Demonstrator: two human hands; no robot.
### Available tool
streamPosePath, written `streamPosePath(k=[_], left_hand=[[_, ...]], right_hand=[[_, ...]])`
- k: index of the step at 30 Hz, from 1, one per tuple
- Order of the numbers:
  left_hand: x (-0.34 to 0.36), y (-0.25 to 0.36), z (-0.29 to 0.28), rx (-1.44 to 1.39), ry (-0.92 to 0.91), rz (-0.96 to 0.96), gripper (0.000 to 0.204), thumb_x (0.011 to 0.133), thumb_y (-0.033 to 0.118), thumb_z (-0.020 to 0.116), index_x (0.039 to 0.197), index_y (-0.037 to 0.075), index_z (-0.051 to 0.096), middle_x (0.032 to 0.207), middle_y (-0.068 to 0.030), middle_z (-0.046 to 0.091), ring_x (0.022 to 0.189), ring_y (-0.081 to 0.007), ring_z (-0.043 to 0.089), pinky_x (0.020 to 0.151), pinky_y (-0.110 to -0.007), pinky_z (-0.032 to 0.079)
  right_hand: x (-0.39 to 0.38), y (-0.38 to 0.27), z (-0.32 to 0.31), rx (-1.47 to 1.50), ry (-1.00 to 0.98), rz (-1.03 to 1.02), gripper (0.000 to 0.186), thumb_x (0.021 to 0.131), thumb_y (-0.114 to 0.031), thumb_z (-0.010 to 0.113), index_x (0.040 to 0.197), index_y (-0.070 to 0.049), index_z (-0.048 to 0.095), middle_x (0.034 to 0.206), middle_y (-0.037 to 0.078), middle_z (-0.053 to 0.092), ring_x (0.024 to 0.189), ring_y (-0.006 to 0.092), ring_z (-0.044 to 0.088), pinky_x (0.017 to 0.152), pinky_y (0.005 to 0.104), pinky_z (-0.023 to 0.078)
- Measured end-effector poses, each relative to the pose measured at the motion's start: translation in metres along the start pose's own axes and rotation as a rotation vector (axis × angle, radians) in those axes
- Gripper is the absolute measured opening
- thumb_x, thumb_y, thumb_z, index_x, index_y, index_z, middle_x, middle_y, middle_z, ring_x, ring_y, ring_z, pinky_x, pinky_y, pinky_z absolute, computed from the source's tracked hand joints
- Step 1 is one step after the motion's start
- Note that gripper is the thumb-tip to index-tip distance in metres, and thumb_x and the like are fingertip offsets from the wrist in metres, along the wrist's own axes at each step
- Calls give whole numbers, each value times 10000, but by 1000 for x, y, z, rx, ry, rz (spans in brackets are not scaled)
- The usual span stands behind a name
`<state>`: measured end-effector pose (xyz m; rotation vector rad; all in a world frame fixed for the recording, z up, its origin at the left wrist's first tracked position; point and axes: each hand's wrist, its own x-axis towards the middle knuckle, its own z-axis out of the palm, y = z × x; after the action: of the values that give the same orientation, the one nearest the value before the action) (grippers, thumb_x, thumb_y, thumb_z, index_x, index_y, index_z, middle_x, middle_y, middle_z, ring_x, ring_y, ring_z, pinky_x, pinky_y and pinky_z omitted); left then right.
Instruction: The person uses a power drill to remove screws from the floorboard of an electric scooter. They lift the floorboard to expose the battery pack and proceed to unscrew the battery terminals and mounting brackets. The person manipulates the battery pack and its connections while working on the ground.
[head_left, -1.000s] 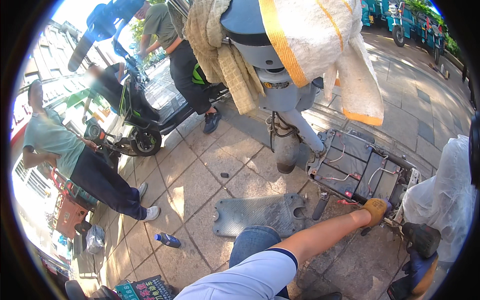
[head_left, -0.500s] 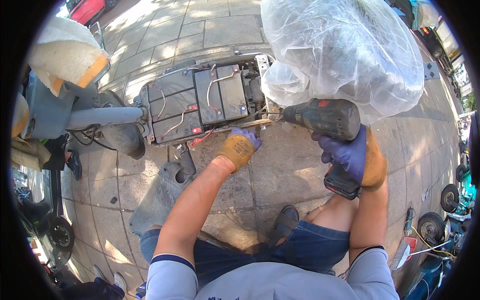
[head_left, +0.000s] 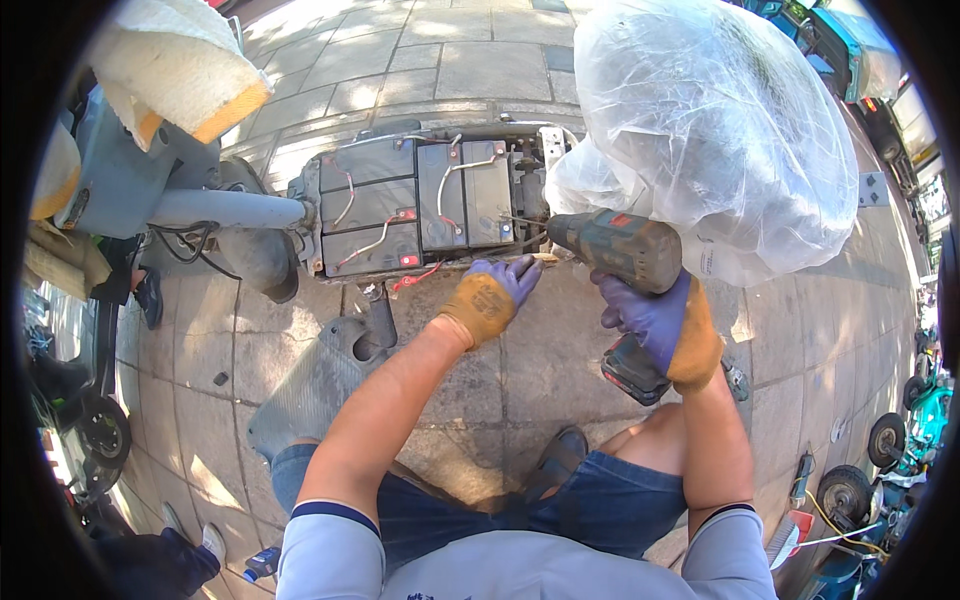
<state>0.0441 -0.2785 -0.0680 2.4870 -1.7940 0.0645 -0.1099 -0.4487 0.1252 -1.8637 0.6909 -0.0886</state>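
Note:
My right hand (head_left: 645,325), in a purple and yellow glove, grips a dark cordless drill (head_left: 630,250) with its long bit pointing left at the right end of an opened scooter deck (head_left: 333,271). The deck holds several dark batteries (head_left: 370,175) joined by white and red wires. My left hand (head_left: 490,298), in a similar glove, is closed at the deck's near edge beside a thin light-brown strip (head_left: 542,256); what its fingers hold is too small to make out. A grey ribbed footboard (head_left: 305,390) lies left of my left forearm.
A plastic-covered bulky object (head_left: 710,130) stands right of the deck. The scooter's grey front column (head_left: 225,205) and draped cloths (head_left: 180,60) are at left. Another person's feet (head_left: 205,540) show lower left, near a blue bottle (head_left: 262,560). Vehicles and wheels (head_left: 845,490) line the right.
The view swung from the upright scooter and bystanders to over the deck. In the last half second, the drill and my right hand moved slightly left; my left hand stayed at the near edge.

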Motion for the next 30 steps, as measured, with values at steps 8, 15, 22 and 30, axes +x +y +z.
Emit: streamPosePath(k=[8, 15, 22, 30], left_hand=[[-39, -46, -24, -218, 70, -270, 448, 977, 271, 681, 1382, 88, 633, 1278, -168, 697, 1041, -365, 708, 865, -487, 550], [-50, -75, -20, -496, 301, -671, 342, 955, 235, 707, 1274, 117, 672, 1211, -218, 698, 1046, -435, 692, 916, -522, 556], [-41, -79, -29, -555, 256, -644, 393, 934, 174, 731, 1315, 99, 665, 1243, -183, 696, 1113, -399, 679, 955, -470, 552], [-26, -99, -21, -567, 152, -629, 327, 938, 163, 711, 1259, 102, 701, 1202, -187, 725, 1064, -419, 699, 913, -483, 573]], right_hand=[[8, -6, 33, -80, -127, -72, 397, 982, -293, 748, 1234, 4, 674, 825, 47, 697, 694, 116, 611, 666, 317, 538], [8, -14, 55, -108, -129, -92, 406, 985, -258, 747, 1281, 8, 667, 832, 40, 699, 686, 107, 596, 653, 315, 532], [2, -31, 67, -216, -101, -53, 365, 994, -255, 752, 1194, 46, 704, 858, 41, 721, 685, 93, 669, 628, 292, 550], [15, -75, 70, -930, -180, -538, 517, 938, -237, 761, 1393, -45, 612, 1091, 220, 759, 1064, 417, 722, 869, 428, 568]])
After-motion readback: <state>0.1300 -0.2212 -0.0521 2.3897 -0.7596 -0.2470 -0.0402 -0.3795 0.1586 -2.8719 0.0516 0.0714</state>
